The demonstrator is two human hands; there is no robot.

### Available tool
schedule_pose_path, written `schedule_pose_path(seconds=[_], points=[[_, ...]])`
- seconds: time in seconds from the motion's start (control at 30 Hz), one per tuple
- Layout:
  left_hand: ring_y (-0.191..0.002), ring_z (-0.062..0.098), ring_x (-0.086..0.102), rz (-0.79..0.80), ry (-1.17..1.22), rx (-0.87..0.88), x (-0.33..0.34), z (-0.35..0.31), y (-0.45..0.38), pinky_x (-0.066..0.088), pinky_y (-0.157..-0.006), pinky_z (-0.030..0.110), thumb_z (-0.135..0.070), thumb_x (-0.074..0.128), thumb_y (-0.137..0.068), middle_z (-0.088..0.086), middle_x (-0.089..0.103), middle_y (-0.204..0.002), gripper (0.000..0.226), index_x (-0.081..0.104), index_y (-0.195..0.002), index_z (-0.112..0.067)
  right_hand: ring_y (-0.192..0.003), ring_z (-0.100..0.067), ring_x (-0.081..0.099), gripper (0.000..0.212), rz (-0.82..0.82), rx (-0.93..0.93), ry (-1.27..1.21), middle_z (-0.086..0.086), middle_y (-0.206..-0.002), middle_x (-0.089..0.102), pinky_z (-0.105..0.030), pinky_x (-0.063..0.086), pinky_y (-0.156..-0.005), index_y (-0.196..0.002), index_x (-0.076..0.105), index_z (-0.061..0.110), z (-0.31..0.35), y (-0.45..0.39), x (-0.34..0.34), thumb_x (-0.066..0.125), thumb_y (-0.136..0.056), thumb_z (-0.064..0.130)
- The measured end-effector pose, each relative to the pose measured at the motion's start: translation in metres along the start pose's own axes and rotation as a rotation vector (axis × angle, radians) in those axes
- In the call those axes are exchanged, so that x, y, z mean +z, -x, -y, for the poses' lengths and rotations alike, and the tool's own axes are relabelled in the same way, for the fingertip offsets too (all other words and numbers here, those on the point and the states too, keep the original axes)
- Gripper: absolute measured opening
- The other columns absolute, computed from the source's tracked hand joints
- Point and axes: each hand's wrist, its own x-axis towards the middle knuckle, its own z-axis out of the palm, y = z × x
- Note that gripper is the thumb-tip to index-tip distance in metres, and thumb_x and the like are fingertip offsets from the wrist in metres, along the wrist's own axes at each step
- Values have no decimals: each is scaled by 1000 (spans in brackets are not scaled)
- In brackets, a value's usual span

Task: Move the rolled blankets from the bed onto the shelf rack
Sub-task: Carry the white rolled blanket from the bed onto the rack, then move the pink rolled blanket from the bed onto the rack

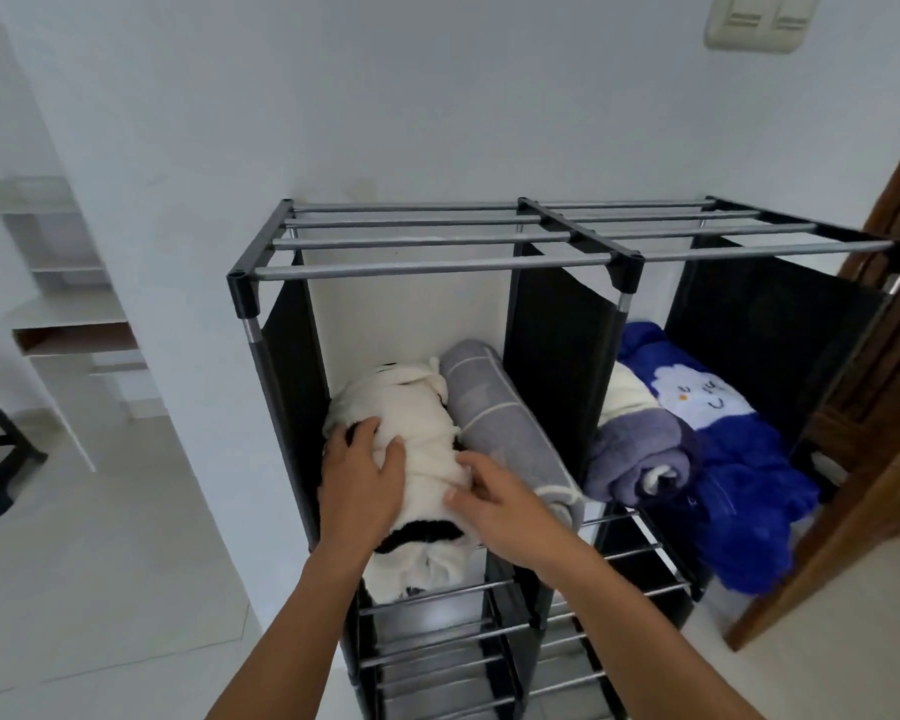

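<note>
Head view, item 1: white-and-black rolled blanket (427, 491), lying on the rods in left compartment of shelf rack (437, 262), touching grey roll (510, 433) at its right. Judged soft, light, bulky, apt to unroll; best held w/ palms on both flanks, mid-length. Left hand (359, 475) flat on top, fingers spread; right hand (500, 506) fingers laid apart on right flank, not clamped

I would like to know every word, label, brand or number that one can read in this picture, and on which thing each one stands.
None: no readable word, number or brand appears anywhere in this view.
The blue blanket carries a pale patch with a drawn face, made of small marks and not letters.
The wall switch shows no legible label.
</note>
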Motion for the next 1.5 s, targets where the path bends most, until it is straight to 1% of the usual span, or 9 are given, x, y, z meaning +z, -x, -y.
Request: schedule_pose_path(seconds=[0.13, 0.27, 0.4, 0.53, 0.63, 0.8, 0.9, 1.07, 1.5], points=[[-123, 22, 49, -101, 64, 316, 14, -33, 21, 37, -106, 36, -36, 50, -82, 8, 57, -128, 46, 63, -115, -8, -94, -10, 64, 22, 27, 73, -141, -2, -107, 67, -30, 51, -88, -115, 58, 21, -29, 38, -31, 57, -94, 17], [-88, 6, 56, -51, 313, 623, 53, -76, 73, 41, -82, 17, -25, 51, -84, -5, 61, -95, 31, 67, -100, -4, -87, -7, 66, 18, -115, 240, -228, 1, -100, 70, -14, 50, -71, -110, 61, 22, -80, 117, -69, 57, -94, 15], [-77, 8, 59, 555, 227, 683, 130, -116, 140, 49, -74, 22, -32, 54, -84, -4, 70, -81, 26, 67, -98, -15, -85, -12, 65, 17, -492, 426, -315, 2, -94, 70, -21, 48, -72, -102, 64, 21, -137, 228, -107, 56, -92, 9], [-104, 22, 62, 1203, -249, 812, 197, -151, 241, 46, -88, 25, -39, 57, -90, 6, 65, -117, 41, 56, -125, -18, -80, -13, 66, 12, -899, 521, -445, 0, -89, 71, -26, 47, -72, -101, 65, 14, -181, 371, -114, 57, -92, 11], [-114, 23, 58, 1490, -348, 953, 214, -174, 357, 43, -91, 24, -40, 56, -91, 8, 60, -128, 47, 52, -132, -16, -81, -15, 62, 9, -1165, 613, -475, -3, -87, 66, -24, 45, -67, -98, 64, 13, -216, 492, -83, 59, -91, 10], [-91, 14, 60, 1850, -223, 1100, 205, -200, 581, 40, -73, 18, -31, 63, -88, 9, 69, -109, 36, 62, -118, -12, -77, -13, 61, 6, -1545, 792, -567, -6, -88, 65, -23, 47, -64, -95, 64, 15, -244, 689, 1, 59, -92, 14], [-83, 20, 66, 2102, -210, 1052, 190, -199, 704, 47, -70, 26, -27, 62, -90, 9, 69, -100, 22, 63, -108, -15, -88, -19, 63, 10, -1834, 853, -696, -6, -94, 66, -28, 49, -71, -101, 63, 16, -238, 787, 58, 58, -92, 18], [-57, 15, 61, 2389, -427, 472, 162, -186, 853, 44, -54, 24, -23, 57, -93, 3, 66, -76, 6, 56, -91, -17, -75, -18, 53, 9, -2366, 793, -901, -11, -87, 56, -28, 42, -62, -101, 59, 8, -232, 892, 136, 55, -94, 9], [-61, 10, 52, 2782, -763, 929, 62, -159, 1100, 41, -56, 23, -24, 53, -94, -3, 55, -76, 13, 51, -82, -20, -74, -20, 60, 8, -2944, 904, -1066, -15, -87, 65, -28, 45, -56, -91, 62, 15, -269, 997, 206, 65, -86, 10]])
